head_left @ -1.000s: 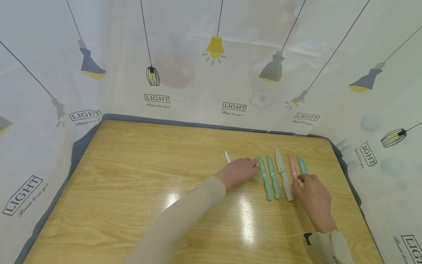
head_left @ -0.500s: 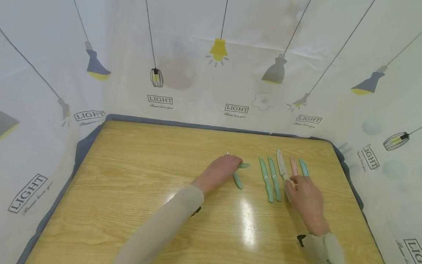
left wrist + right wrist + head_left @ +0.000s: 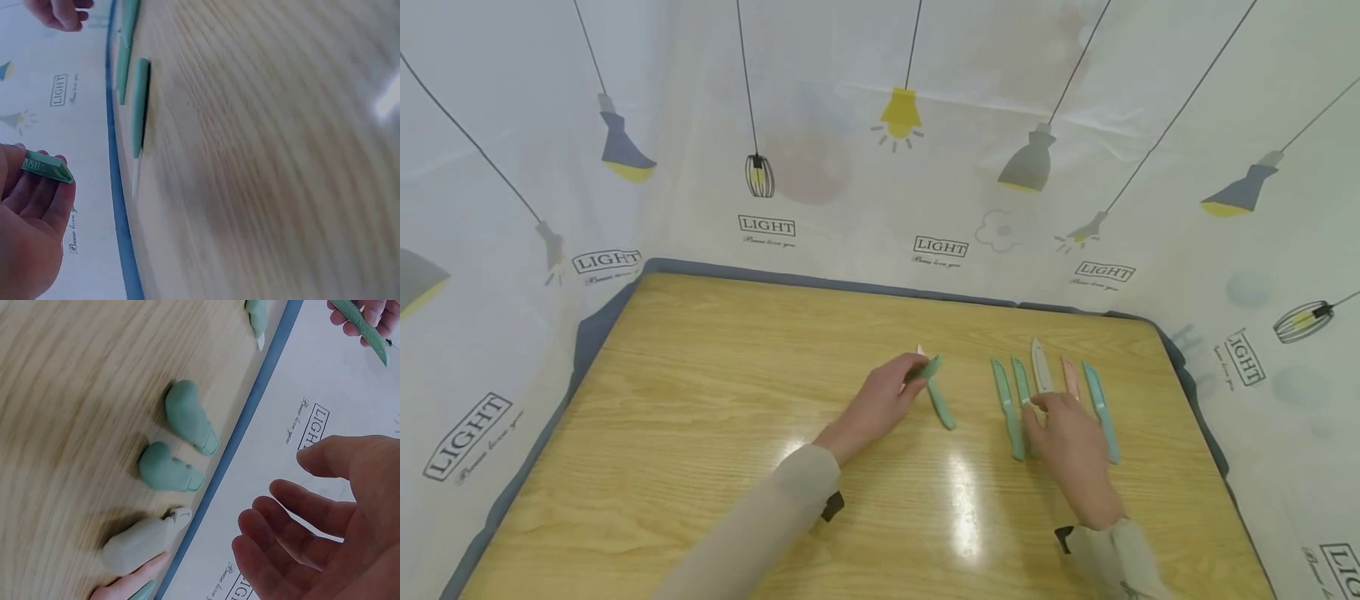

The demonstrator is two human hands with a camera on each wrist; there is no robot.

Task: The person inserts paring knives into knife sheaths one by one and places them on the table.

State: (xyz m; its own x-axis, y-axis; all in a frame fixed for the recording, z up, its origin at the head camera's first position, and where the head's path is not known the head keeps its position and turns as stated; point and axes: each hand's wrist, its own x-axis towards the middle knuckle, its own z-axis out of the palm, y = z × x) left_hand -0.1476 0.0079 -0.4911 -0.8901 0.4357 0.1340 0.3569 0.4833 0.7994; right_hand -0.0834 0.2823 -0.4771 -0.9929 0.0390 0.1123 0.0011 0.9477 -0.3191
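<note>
My left hand (image 3: 883, 396) holds a green blade sheath (image 3: 933, 367) between thumb and fingers; raised lettering shows on the sheath in the left wrist view. Just beside and below that hand lies an unsheathed knife (image 3: 942, 408) with a green handle and a white blade. My right hand (image 3: 1071, 450) hovers over the row of knives, fingers loosely bent and holding nothing in the right wrist view. Under it is a white knife (image 3: 1042, 367), its handle hidden by the hand. Two green sheathed knives (image 3: 1008, 417) lie to the left of the white one.
Right of the white knife lie a pink knife (image 3: 1071, 377), partly covered by the right hand, and a blue knife (image 3: 1102, 412). All rest on a wooden table (image 3: 737, 358). A white lamp-patterned curtain (image 3: 835, 167) surrounds its back and sides.
My left hand has moved left with the sheath, past the bare green-handled knife, and tilted the sheath up. My right hand has shifted left from the pink and blue knives to the white one.
</note>
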